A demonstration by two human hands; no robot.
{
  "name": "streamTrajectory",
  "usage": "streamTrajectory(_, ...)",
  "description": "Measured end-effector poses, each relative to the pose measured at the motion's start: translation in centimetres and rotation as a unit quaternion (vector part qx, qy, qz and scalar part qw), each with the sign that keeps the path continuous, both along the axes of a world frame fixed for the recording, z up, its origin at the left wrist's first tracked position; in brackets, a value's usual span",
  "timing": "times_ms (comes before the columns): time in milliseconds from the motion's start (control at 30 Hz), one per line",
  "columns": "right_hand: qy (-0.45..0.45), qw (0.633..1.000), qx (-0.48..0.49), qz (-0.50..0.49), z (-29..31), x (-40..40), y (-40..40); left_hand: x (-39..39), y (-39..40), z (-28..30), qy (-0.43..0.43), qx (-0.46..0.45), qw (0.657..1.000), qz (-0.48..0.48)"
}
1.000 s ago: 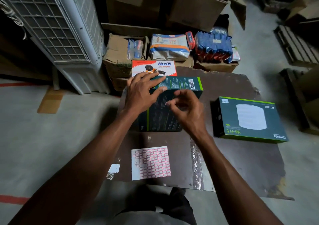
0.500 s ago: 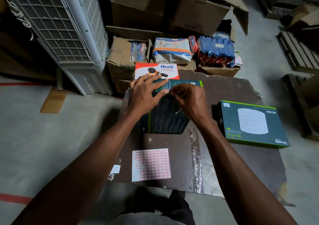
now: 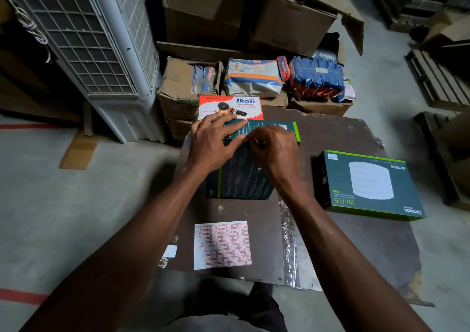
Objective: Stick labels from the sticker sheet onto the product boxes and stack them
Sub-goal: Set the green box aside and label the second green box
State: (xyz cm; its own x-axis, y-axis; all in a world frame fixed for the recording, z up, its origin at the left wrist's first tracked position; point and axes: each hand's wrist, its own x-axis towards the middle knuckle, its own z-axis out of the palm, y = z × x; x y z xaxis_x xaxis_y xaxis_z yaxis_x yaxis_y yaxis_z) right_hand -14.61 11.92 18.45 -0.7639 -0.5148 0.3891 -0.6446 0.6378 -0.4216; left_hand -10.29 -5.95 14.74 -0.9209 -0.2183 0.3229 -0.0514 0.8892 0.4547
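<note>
We list: dark green cardboard product box (image 3: 244, 179) under our flat, open-fingered left hand (image 3: 213, 143); right hand (image 3: 276, 148) curled, fingertips at its top edge, contents indiscernible; red-bordered white sticker sheet (image 3: 222, 245) nearby.

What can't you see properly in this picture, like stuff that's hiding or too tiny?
All from the head view:
- Any label at the right hand: its curled fingers cover the spot on the dark green box.
- That box's small white print: too tiny to read.
- Writing on the sticker sheet: too small.
- The orange Ikon box: its near edge is hidden by the left hand.
</note>
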Motion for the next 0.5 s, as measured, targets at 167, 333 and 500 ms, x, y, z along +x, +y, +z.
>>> streamTrajectory(167,0.014,0.999,-0.013,-0.038,0.0,0.8,-0.2,0.1,0.1,0.1,-0.006,-0.001,1.000,0.000)
streamTrajectory(333,-0.005,0.995,-0.048,-0.092,-0.6,0.0,0.7,0.5,0.2,0.0,0.001,0.006,1.000,-0.001)
streamTrajectory(500,-0.026,0.993,-0.104,-0.042,-1.0,-0.3,1.3,0.6,0.2,0.0,0.001,0.003,1.000,-0.003)
